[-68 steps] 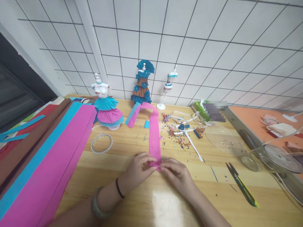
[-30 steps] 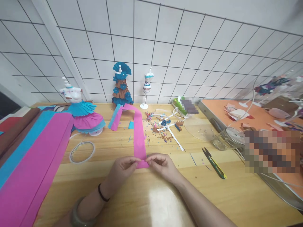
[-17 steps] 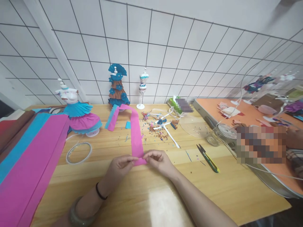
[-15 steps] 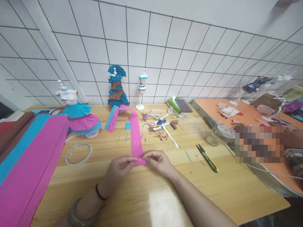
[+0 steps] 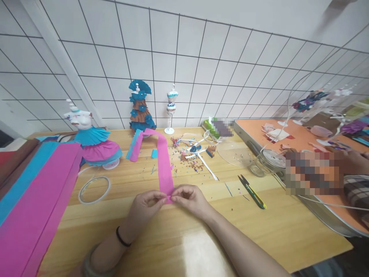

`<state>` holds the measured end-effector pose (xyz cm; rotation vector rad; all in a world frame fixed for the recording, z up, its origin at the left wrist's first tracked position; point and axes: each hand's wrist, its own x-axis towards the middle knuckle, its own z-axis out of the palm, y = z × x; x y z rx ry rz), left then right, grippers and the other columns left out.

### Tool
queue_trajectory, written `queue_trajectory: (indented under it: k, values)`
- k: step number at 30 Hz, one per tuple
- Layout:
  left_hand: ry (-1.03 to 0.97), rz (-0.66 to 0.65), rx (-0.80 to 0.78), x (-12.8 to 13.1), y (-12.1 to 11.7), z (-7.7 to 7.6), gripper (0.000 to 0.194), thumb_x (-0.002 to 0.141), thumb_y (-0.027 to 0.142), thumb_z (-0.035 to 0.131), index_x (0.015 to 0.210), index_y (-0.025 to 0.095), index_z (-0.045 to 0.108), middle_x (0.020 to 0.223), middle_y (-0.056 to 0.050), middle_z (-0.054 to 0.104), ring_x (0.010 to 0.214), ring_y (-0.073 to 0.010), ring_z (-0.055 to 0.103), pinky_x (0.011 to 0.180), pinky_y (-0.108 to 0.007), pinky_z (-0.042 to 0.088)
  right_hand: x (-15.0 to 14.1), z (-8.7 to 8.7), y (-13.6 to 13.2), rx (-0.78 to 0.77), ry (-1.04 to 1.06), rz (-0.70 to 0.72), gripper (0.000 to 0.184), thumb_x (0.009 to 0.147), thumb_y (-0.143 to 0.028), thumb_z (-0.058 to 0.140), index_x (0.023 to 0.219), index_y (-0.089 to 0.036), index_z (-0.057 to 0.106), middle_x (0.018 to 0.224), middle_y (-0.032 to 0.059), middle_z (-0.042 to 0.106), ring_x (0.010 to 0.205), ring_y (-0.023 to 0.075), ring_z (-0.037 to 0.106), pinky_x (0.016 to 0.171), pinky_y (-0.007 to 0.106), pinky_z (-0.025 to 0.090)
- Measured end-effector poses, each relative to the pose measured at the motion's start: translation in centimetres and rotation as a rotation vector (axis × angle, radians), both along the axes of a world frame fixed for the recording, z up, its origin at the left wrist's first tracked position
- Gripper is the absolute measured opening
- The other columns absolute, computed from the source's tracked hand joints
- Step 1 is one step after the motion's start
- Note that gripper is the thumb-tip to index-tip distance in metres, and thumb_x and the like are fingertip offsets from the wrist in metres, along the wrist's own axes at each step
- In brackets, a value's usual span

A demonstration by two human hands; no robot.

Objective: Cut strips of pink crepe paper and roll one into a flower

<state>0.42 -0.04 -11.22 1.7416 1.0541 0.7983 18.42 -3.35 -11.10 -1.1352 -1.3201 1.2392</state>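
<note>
A long pink crepe paper strip (image 5: 165, 165) runs from the back of the wooden table towards me, its far end bent over to the left beside a blue piece. My left hand (image 5: 148, 206) pinches the near end between thumb and fingertips. Close against it, my right hand (image 5: 188, 200) pinches the same end from the other side. A small gathered bit of pink shows between the fingertips. To the left lies a roll of narrow tape (image 5: 94, 190). Yellow-handled thread snips (image 5: 252, 192) rest on the right, apart from both hands.
Crepe paper sheets (image 5: 37, 196) cover the left side. Dress-form figures stand at the back: one in blue and pink (image 5: 93, 138), one in teal and brown (image 5: 141, 107), one mostly bare (image 5: 171, 104). Paper scraps (image 5: 193, 159) lie mid-table. A person's plaid sleeve (image 5: 356, 192) shows by the orange table (image 5: 317, 207).
My fingertips have come closer together on the near end of the pink strip, bunching it. The whole view has shifted slightly; the other things lie as before.
</note>
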Motion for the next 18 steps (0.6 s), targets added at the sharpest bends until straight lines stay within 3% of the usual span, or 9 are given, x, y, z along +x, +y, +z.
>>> queue_trajectory:
  k: [9,18]
  values:
    - [0.044,-0.007,0.086,0.05,-0.44,-0.24,0.016,0.074,0.023,0.058,0.086,0.016,0.065,0.082,-0.004,0.071,0.075,-0.0150,0.066,0.073,-0.025,0.053,-0.24,-0.34,-0.15,-0.001,0.028,-0.004,0.015,0.071,-0.030,0.067,0.075,-0.016,0.063,0.071,0.0013,0.066,0.065,0.0106,0.059,0.065,0.025,0.047]
    - [0.004,0.020,0.062,0.09,-0.44,0.07,0.015,0.074,0.022,0.058,0.084,0.015,0.065,0.080,-0.004,0.071,0.073,-0.0146,0.066,0.072,-0.024,0.053,-0.26,-0.47,-0.13,0.016,0.016,0.001,0.015,0.073,-0.029,0.065,0.079,-0.016,0.063,0.074,0.0024,0.066,0.066,0.0107,0.059,0.066,0.025,0.046]
